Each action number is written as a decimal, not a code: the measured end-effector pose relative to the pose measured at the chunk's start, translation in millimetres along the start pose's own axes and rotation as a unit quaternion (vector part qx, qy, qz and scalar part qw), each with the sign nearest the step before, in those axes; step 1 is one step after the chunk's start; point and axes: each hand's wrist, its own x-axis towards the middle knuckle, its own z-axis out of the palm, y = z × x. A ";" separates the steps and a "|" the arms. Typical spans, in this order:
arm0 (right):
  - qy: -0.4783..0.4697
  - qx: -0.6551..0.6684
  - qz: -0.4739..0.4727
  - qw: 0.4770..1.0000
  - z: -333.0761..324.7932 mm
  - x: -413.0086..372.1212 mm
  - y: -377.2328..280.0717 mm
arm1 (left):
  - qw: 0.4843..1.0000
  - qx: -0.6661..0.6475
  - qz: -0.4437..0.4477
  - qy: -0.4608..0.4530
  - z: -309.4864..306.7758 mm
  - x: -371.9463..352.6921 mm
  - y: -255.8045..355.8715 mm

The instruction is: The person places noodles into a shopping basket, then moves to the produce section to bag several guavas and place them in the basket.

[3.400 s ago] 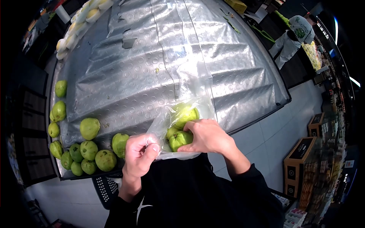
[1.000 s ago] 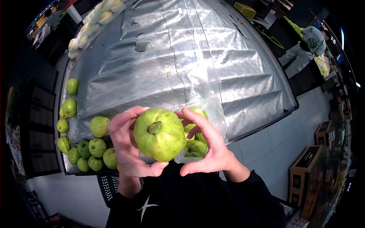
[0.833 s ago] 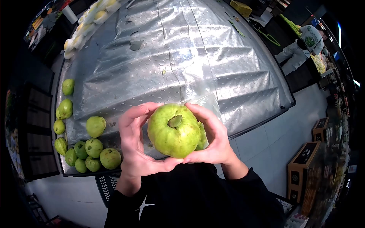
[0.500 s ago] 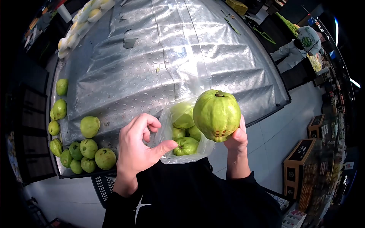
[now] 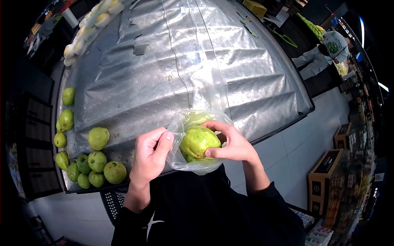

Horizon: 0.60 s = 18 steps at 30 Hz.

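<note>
My right hand (image 5: 230, 143) grips a green guava (image 5: 200, 141) at the mouth of a clear plastic bag (image 5: 197, 166). The guava sits inside the bag's rim, over other green fruit that it mostly hides. With thumb and bent fingers, my left hand (image 5: 152, 151) pinches the left edge of the bag. The bag is at the near edge of a table covered with silver sheeting (image 5: 147, 90). To the left lie several loose guavas (image 5: 115, 172), grouped at the near left corner, and another guava (image 5: 98, 138) just behind them.
More guavas (image 5: 66, 119) line the left edge of the table. Wrapped pale fruit (image 5: 102, 19) lies at the far left. A person (image 5: 334, 47) bends over a display at the far right. Cardboard boxes (image 5: 324, 178) stand on the right beside shelves.
My right hand has brought the guava down and left, from above the bag's right side into its mouth. My left hand has closed on the bag's edge.
</note>
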 end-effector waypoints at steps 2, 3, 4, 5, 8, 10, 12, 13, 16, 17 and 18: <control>-0.022 -0.105 0.039 0.993 3.3 6.2 -5.3 | 1.000 -0.010 0.002 0.014 3.3 1.3 3.9; -0.015 -0.135 0.007 0.991 7.1 9.0 -6.7 | 1.000 -0.008 0.003 0.011 4.6 1.4 5.4; -0.013 -0.134 0.006 0.991 8.9 10.7 -13.0 | 1.000 -0.009 0.011 0.016 5.9 1.0 6.7; -0.018 -0.188 0.005 0.982 10.0 11.8 -24.0 | 1.000 -0.011 0.019 0.021 6.8 0.6 7.5; 0.006 -0.284 -0.030 0.958 16.0 12.7 -25.0 | 0.999 -0.044 0.012 0.017 4.8 -2.3 3.9; 0.013 -0.380 -0.038 0.924 19.8 12.5 -29.7 | 0.999 -0.042 0.016 0.024 5.3 -2.8 5.9; 0.007 -0.429 -0.035 0.902 22.4 10.7 -42.4 | 0.998 -0.041 0.019 0.033 5.0 -3.2 5.8; 0.002 -0.477 -0.030 0.878 24.0 9.4 -49.9 | 0.999 -0.022 0.037 0.029 3.9 -3.6 4.6; -0.039 -0.539 -0.020 0.841 27.6 17.5 -72.4 | 0.998 0.000 0.056 0.028 -0.5 -5.0 3.0; -0.039 -0.539 -0.021 0.841 30.0 20.3 -71.6 | 0.998 0.001 0.059 0.031 -2.0 -5.4 2.9; -0.037 -0.558 -0.066 0.827 31.9 23.5 -69.2 | 0.998 0.001 0.059 0.033 -2.7 -6.4 3.9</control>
